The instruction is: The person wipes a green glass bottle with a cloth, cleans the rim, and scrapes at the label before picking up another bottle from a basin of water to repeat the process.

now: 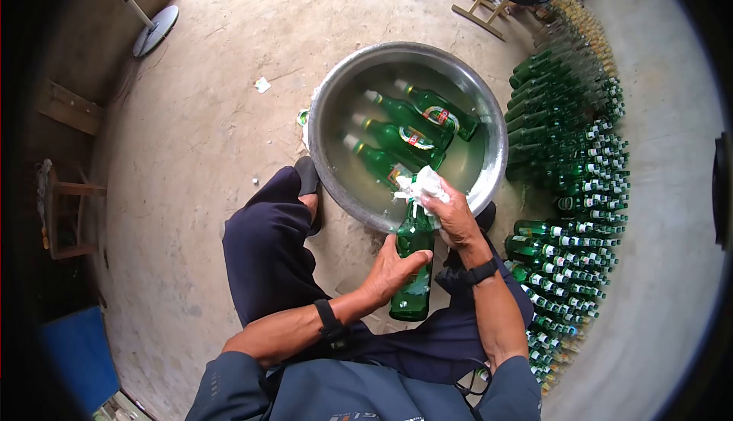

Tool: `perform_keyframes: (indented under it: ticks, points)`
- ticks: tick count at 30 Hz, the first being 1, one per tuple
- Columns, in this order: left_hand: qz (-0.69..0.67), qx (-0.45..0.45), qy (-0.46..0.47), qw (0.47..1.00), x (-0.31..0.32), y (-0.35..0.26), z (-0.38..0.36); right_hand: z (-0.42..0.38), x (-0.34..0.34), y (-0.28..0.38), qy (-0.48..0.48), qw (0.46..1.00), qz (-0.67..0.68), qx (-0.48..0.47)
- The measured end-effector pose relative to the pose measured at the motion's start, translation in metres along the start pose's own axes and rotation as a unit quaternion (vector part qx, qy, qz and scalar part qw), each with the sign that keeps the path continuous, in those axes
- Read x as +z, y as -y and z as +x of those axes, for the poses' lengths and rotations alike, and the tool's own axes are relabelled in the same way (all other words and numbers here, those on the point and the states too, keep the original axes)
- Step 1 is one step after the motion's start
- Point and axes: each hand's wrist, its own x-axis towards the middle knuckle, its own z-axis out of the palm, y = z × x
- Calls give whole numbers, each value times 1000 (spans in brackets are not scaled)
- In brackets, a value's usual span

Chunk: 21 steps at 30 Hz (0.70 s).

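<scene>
Left hand (pixel 393 268) grips the green bottle (pixel 414 268) upright between the knees, near the basin (pixel 336 100) holding 4 bottles; right hand (pixel 456 219) clenches a white cloth (pixel 422 186) on its neck. Best to hold firmly, wiping downward.

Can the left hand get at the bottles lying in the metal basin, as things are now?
Probably not at once: the left hand grips the green bottle held upright. The basin is open in front, so its bottles seem reachable once freed.
</scene>
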Motion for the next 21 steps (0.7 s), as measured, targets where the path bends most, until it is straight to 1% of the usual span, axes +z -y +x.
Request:
perform_keyframes:
  ticks: [2,4,5,7,8,10,13,18,21]
  points:
    - [-11,11,3,1000,-1,-3,2,-7,-2,5,57,997,53,-7]
    - [-12,-20,34,999,-5,-4,4,-13,1,16,70,995,75,-4]
    - [-12,-21,36,999,-5,-6,3,-16,2,20,82,992,96,-1]
    - [33,-30,27,999,-4,-10,1,-15,5,22,71,992,106,0]
    - [33,-30,27,999,-2,-9,0,-14,7,22,62,991,116,2]
    - [65,2,3,998,1,-7,-1,-11,10,21,55,992,112,3]
    - [87,8,-4,996,1,-10,-2,-6,12,16,35,995,96,-6]
    - [107,6,-14,994,3,6,6,0,15,6,-8,995,96,-27]
    - [98,0,-14,995,6,6,5,3,16,4,-38,997,59,-29]
